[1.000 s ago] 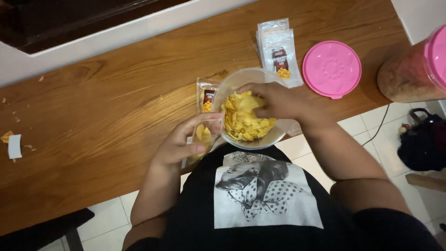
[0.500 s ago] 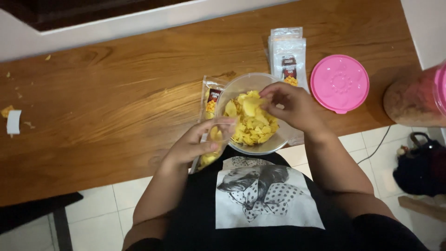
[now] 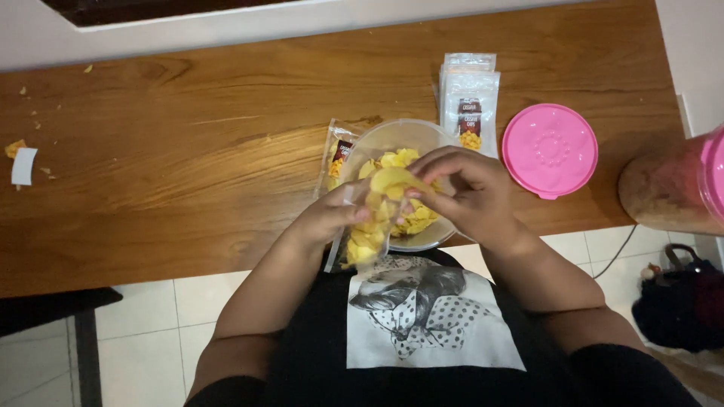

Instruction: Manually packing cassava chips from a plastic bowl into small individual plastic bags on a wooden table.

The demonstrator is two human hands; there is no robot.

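I saw the right hand (image 3: 471, 192) come up out of the bowl (image 3: 396, 139), where it had been digging among the chips a second before. It now pinched one curved yellow chip (image 3: 392, 179) at the mouth of the clear pouch (image 3: 364, 234). The left hand (image 3: 328, 218) had lifted that pouch from beside the bowl's near rim up to meet the right hand, so both hands ended close together over the bowl. The pouch looked fuller of chips than before.

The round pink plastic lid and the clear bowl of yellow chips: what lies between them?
In the head view, a stack of clear printed sachets lies between the pink lid and the bowl.
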